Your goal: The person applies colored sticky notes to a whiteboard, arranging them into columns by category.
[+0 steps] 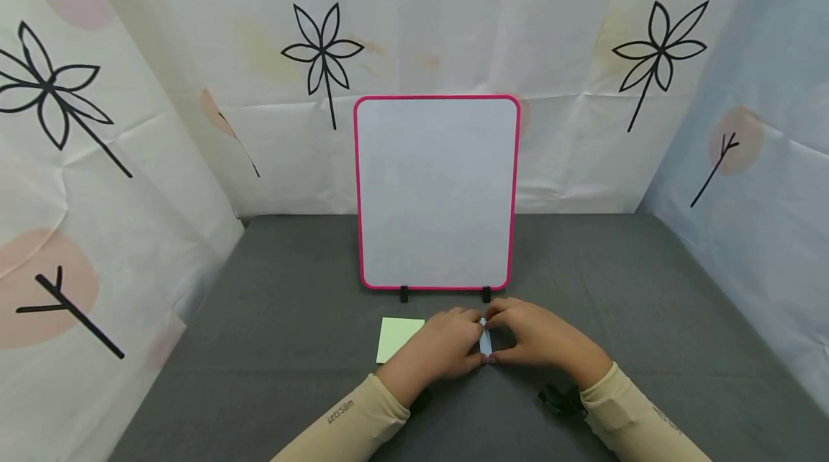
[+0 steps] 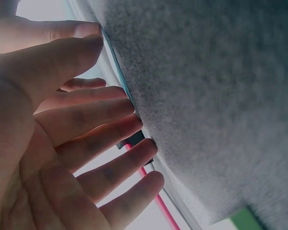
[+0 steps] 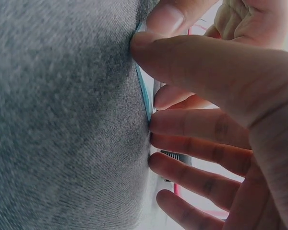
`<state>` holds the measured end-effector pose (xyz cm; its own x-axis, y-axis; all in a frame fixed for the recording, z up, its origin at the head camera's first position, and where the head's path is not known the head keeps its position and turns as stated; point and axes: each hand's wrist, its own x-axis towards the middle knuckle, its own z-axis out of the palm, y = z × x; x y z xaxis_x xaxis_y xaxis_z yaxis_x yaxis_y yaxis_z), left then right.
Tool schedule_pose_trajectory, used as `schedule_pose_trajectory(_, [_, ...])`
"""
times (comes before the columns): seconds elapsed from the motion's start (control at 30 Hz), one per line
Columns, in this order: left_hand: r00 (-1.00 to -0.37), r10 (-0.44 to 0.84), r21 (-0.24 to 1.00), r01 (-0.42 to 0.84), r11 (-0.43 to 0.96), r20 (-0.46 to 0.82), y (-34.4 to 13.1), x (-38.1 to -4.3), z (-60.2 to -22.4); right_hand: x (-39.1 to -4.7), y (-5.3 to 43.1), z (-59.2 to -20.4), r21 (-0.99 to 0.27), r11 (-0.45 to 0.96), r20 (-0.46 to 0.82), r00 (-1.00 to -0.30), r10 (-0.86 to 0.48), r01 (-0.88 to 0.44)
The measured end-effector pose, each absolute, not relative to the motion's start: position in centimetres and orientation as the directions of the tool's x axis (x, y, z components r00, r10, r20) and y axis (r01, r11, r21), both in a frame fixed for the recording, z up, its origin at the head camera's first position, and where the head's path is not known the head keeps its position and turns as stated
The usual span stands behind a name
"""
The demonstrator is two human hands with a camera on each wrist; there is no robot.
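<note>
A narrow light-blue piece of paper, apparently folded, lies on the dark grey tabletop between the two hands. The left hand touches its left side, thumb near the closer end and fingertips toward the far end. From the opposite side, the right hand touches it with thumb and index finger spread along its length. Both wrist views show fairly straight fingers, tips down on the cloth, along the thin paper edge. Beside the left hand lies a pale green square of paper, partly covered by that hand.
Behind the hands stands a white board with a pink frame on small black feet. Pale printed cloth walls enclose the grey tabletop at the back and both sides. A dark wrist-worn device sits under the right wrist.
</note>
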<state>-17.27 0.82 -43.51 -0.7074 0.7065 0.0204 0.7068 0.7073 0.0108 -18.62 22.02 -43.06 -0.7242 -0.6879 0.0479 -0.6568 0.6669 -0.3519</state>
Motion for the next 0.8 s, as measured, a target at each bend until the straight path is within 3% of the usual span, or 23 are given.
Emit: schedule_pose_trajectory(0.8, [-0.699, 0.713, 0.005, 0.715, 0.699, 0.054, 0.71, -17.24, -43.87, -18.51, 21.9, -43.06, -0.376, 0.663, 0.037, -0.725, -0.687, -0.648])
